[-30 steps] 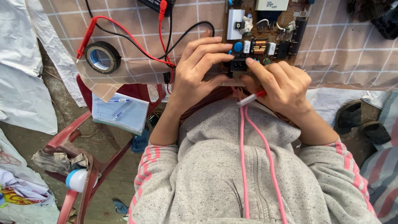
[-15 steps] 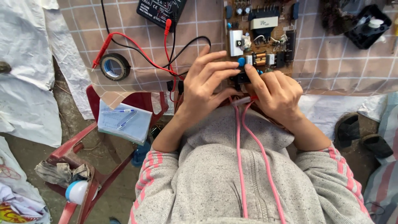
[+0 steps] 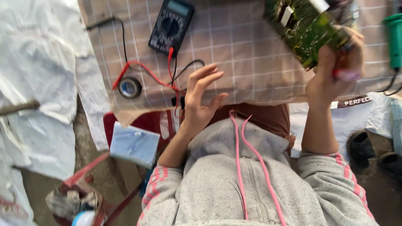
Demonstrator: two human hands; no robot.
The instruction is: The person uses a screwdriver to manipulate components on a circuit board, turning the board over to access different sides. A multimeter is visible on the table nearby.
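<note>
My right hand (image 3: 335, 71) holds a green circuit board (image 3: 307, 31) lifted off the table and tilted, its solder side toward me; a red-tipped tool (image 3: 346, 75) is also pinched in that hand. My left hand (image 3: 200, 100) hovers with its fingers spread and nothing in it, above the edge of the checked cloth (image 3: 251, 58). It is near the red and black test leads (image 3: 167, 79) that run from a black multimeter (image 3: 171, 25).
A roll of tape (image 3: 129, 88) lies on the cloth at the left. A green-handled tool (image 3: 394, 39) stands at the right edge. A pale blue box (image 3: 134, 144) rests on a red stool below the table. White sheeting (image 3: 37, 83) covers the left.
The circuit board, held down on the table by both hands before, is now lifted and tilted up in my right hand. My left hand has let go and its fingers have spread.
</note>
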